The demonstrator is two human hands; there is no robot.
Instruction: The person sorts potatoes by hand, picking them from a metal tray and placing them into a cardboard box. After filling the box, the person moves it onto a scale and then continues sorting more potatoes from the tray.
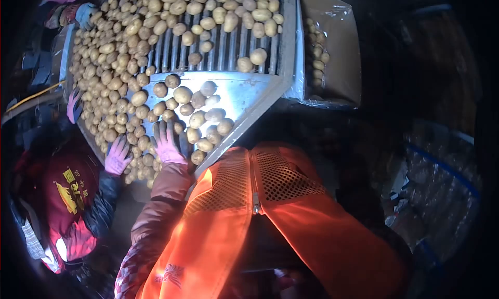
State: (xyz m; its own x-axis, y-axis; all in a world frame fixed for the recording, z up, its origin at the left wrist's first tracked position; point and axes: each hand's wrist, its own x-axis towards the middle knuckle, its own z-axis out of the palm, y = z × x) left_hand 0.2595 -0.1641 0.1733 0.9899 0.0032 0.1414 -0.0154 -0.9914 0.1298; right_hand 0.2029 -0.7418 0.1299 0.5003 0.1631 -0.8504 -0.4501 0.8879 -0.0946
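Observation:
My left hand (167,144), in a pink glove with dark fingertips, lies among the potatoes (139,98) at the near edge of the sorting table. Its fingers are stretched out and somewhat apart, touching potatoes but closed round none. Just to its right, loose potatoes rest on a shiny metal plate (236,91). Beyond the plate, more potatoes lie on a rack of parallel metal bars (223,45). My right hand is not in view.
At left, a co-worker in a maroon top (57,179) has pink-gloved hands (118,156) at the potatoes. Another person's blue-gloved hand (86,15) is at the top left. A plastic-lined cardboard box (340,60) holding potatoes stands right of the rack.

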